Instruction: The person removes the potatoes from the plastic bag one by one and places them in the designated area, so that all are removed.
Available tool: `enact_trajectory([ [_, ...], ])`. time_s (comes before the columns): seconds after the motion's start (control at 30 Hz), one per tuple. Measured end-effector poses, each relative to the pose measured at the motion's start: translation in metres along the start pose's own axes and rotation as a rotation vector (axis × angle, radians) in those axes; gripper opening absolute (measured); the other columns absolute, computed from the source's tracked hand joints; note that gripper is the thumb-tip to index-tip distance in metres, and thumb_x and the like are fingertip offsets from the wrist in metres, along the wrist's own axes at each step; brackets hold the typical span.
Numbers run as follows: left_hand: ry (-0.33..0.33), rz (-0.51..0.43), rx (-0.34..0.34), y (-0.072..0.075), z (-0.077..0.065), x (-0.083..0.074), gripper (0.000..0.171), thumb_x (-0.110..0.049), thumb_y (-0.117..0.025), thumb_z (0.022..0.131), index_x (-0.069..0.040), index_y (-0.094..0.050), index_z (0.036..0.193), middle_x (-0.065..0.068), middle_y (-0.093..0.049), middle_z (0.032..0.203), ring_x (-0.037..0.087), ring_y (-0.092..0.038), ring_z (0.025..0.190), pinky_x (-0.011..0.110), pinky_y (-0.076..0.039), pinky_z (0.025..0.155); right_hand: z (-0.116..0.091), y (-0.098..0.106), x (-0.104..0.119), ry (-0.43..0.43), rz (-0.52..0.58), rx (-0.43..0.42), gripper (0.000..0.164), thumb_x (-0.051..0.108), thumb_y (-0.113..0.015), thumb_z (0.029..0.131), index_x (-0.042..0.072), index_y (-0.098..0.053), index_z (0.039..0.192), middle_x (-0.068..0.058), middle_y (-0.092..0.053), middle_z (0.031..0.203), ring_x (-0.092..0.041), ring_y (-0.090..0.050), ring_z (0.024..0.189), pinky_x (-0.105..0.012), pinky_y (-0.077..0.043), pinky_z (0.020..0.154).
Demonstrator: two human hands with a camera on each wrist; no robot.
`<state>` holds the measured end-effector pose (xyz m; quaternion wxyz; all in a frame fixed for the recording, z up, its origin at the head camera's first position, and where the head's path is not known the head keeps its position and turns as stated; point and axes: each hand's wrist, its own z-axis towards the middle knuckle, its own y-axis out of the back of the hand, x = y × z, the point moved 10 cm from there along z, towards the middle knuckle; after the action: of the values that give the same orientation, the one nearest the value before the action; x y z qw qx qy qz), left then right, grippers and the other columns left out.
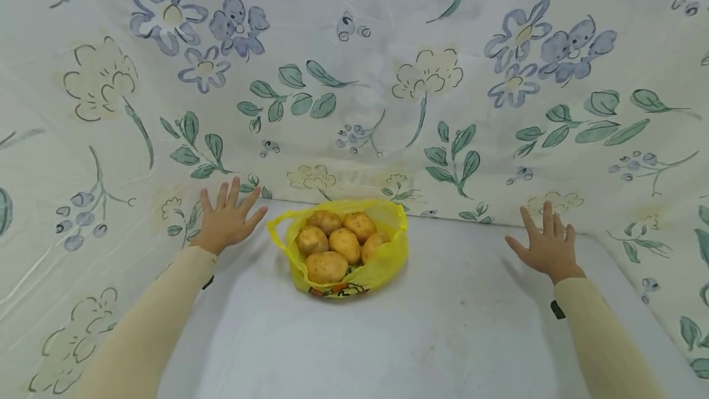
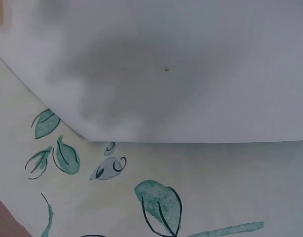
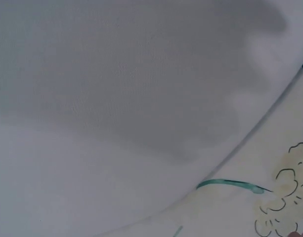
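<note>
A thin yellow plastic bag [image 1: 396, 257] sits on the white table with its mouth spread wide, showing several potatoes [image 1: 344, 245] inside. One handle loop sticks out at its left, and a dark and orange print marks its front. My left hand [image 1: 224, 219] is held left of the bag, palm down with fingers spread, touching nothing. Farther off on the bag's right, my right hand [image 1: 548, 248] hovers the same way, fingers straight and apart. In the wrist views mostly the hands' shadows on the table show.
The white table [image 1: 443, 331] has a few small specks on its right half. A floral-patterned sheet [image 1: 354, 97] rises behind the table's back edge and along both sides. Dark bands [image 1: 557, 310] show at the wrists under cream sleeves [image 1: 604, 343].
</note>
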<state>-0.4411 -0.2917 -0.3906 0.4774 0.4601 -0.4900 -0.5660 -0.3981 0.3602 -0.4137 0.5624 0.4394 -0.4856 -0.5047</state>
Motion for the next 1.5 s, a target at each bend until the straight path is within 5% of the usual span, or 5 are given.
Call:
enact_trajectory([
  [0.33, 0.001, -0.002, -0.020, 0.002, 0.003, 0.001, 0.074, -0.065, -0.019, 0.100, -0.021, -0.015, 0.160, 0.028, 0.011, 0.162, 0.053, 0.007, 0.148, 0.073, 0.023, 0.106, 0.004, 0.011, 0.002, 0.011, -0.006, -0.030, 0.087, 0.066, -0.037, 0.096, 0.011, -0.012, 0.158, -0.037, 0.011, 0.158, -0.064, -0.010, 0.138, -0.077, -0.003, 0.110],
  [0.73, 0.007, 0.008, 0.013, -0.009, -0.007, 0.003, 0.072, -0.062, -0.019, 0.102, -0.019, -0.017, 0.159, 0.029, 0.009, 0.162, 0.054, 0.006, 0.147, 0.073, 0.021, 0.107, -0.006, -0.004, 0.005, 0.013, -0.016, 0.012, 0.086, 0.065, -0.039, 0.096, 0.008, -0.015, 0.157, -0.037, 0.010, 0.158, -0.064, -0.010, 0.138, -0.078, -0.005, 0.110],
  [1.5, 0.018, -0.015, 0.029, -0.009, -0.004, 0.007, 0.075, -0.065, -0.018, 0.100, -0.019, -0.015, 0.160, 0.027, 0.016, 0.162, 0.054, 0.009, 0.147, 0.072, 0.025, 0.105, -0.007, -0.001, 0.008, 0.018, -0.022, 0.037, 0.086, 0.066, -0.036, 0.097, 0.009, -0.015, 0.157, -0.038, 0.010, 0.158, -0.063, -0.013, 0.138, -0.077, -0.004, 0.110],
])
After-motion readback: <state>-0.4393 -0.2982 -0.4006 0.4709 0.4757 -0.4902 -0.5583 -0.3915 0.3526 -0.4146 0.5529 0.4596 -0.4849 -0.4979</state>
